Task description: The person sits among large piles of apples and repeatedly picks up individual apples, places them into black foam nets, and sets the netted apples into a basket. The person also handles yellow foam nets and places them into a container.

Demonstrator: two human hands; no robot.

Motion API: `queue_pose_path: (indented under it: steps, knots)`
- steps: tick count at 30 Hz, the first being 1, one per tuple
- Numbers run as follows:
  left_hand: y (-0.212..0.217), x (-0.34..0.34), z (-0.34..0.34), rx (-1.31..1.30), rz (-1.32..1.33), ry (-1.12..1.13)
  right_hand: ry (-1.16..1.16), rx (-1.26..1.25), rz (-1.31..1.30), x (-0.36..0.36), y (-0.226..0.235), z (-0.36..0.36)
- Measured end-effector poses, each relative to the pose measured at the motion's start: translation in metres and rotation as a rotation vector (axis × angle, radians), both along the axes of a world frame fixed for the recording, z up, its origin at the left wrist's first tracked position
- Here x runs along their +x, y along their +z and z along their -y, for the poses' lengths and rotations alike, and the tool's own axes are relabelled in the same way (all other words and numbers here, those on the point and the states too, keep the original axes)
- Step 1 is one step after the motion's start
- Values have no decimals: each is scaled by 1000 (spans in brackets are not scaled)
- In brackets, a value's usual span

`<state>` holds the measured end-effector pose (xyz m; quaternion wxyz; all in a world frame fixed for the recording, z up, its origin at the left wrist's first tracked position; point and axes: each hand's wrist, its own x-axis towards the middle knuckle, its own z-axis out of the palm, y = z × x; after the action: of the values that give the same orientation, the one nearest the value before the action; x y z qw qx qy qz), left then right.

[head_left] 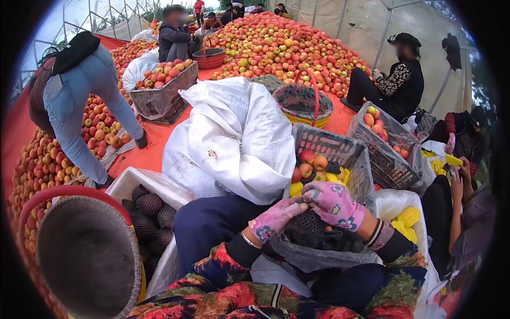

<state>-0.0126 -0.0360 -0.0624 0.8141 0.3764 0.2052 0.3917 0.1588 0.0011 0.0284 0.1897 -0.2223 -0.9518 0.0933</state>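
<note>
Lower centre of frame: a black foam net [307,227] hung just below the fingers of my left hand [276,218] and right hand [336,205], both equally near, pinched narrow on its upper edge, long axis unclear.

The red floor sheet [163,137] here carries a great apple heap [289,50] at twelve o'clock, more apples [49,162] at nine, a plastic-lined crate [154,105] at ten and a red basket [209,62] at eleven.
</note>
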Motion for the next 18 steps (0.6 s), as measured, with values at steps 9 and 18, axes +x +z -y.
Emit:
queue_pose_path:
  steps: [9,18]
  knots:
    - [-26,8,12,-40,112,103,40,-127,-207,10,-9,14]
    - [-10,15,0,579,-670,710,-347,-383,-90,28,-27,16]
